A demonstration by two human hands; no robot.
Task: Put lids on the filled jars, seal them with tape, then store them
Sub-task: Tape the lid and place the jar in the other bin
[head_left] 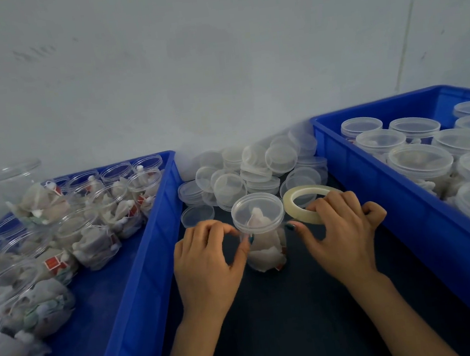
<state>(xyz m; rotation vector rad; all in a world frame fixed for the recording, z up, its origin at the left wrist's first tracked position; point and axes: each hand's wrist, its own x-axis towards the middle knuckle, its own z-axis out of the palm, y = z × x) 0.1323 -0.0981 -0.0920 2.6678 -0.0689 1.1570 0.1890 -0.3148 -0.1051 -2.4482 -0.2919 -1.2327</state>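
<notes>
Fingertips (245,239) of the left hand (208,264) curl inward, thumb and forefinger pinching the filled jar (265,250) just under the rim of its lid (257,212). The right hand (342,233) grips the tape roll (308,200) with fingers curled over the ring, and its thumb reaches to the jar's right side.

The jar stands upright on the dark tabletop (274,325), in the strip between two blue bins. Their walls bound the strip closely on both sides. Bare tabletop shows on the near side of the jar. On the far side lies the heap of loose lids (256,166), which spans the strip.

Counts: two hands, one jar in work, one roll, two bins. The heap holds well over a dozen lids; no exact number can be told. The left bin (156,216) holds many open filled jars, one stacked higher. The right bin (373,168) holds lidded jars, at least nine showing.

Behind everything rises a plain pale wall (186,66).
</notes>
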